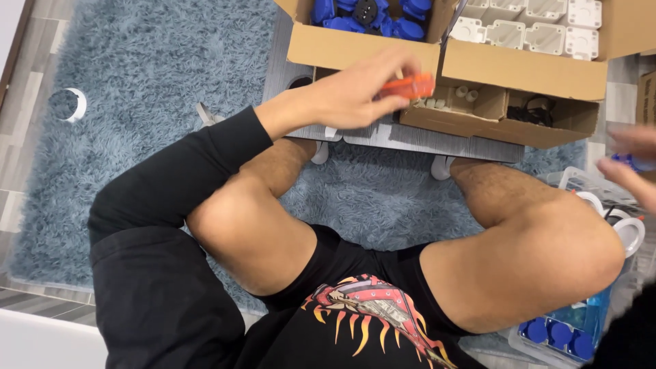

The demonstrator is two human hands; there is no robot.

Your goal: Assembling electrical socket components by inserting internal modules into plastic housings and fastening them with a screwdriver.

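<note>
My left hand (pixel 355 92) reaches forward over the low grey table (pixel 383 135) and grips an orange tool (pixel 408 87), held level just in front of the cardboard boxes. My right hand (pixel 632 164) is at the far right edge, blurred, with its fingers closed on a small blue part (pixel 632 162) above a clear plastic bin (pixel 581 183). I sit cross-legged on a shaggy blue rug (pixel 150 102), with both knees below the table.
A cardboard box of blue parts (pixel 365 15) and another of white plastic housings (pixel 526 27) stand on the table, with smaller open boxes (pixel 492 109) in front of them. By my right knee lies a clear tub holding blue caps (pixel 557 335).
</note>
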